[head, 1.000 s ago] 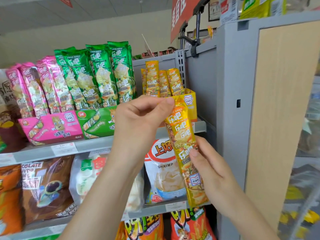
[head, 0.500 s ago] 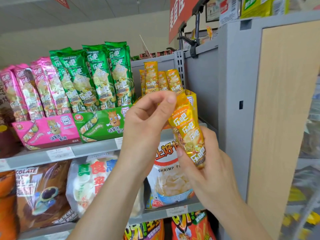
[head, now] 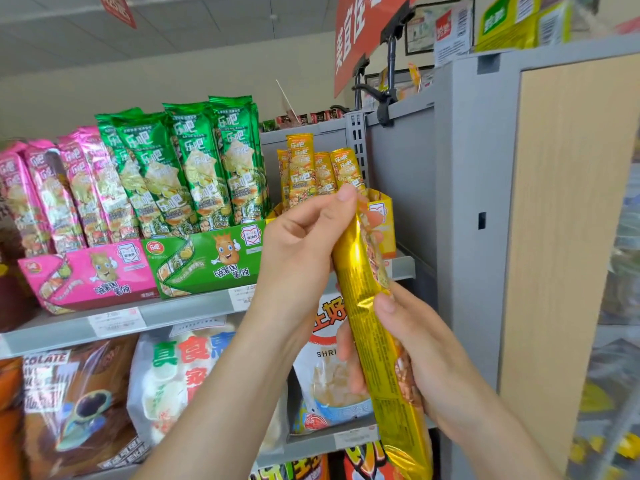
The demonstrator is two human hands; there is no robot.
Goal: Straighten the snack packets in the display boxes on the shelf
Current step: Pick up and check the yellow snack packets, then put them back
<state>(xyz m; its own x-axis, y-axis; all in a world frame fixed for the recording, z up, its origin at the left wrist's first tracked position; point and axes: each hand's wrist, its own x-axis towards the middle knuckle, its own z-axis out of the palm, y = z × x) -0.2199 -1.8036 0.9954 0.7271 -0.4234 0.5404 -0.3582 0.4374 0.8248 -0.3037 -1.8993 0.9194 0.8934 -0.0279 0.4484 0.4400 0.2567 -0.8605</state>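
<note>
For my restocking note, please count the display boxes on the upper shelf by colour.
Pink display box: 1
Green display box: 1
Yellow display box: 1
Total: 3

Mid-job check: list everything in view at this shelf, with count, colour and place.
held snack packet: one, gold-yellow, in front of the shelf, in both hands
yellow packets: about four visible, upright in the yellow display box, upper level's right end
green packets: several, green, upright in the green display box, middle
pink packets: several, pink, standing in the pink display box, left
shelf: one, grey, under the boxes
shrimp chips bag: one, white, lower level, behind the hands
chocolate snack bag: one, brown, lower level, left
red sign: one, hanging top centre
left hand: pinches the held packet's top
right hand: grips its lower half
</note>
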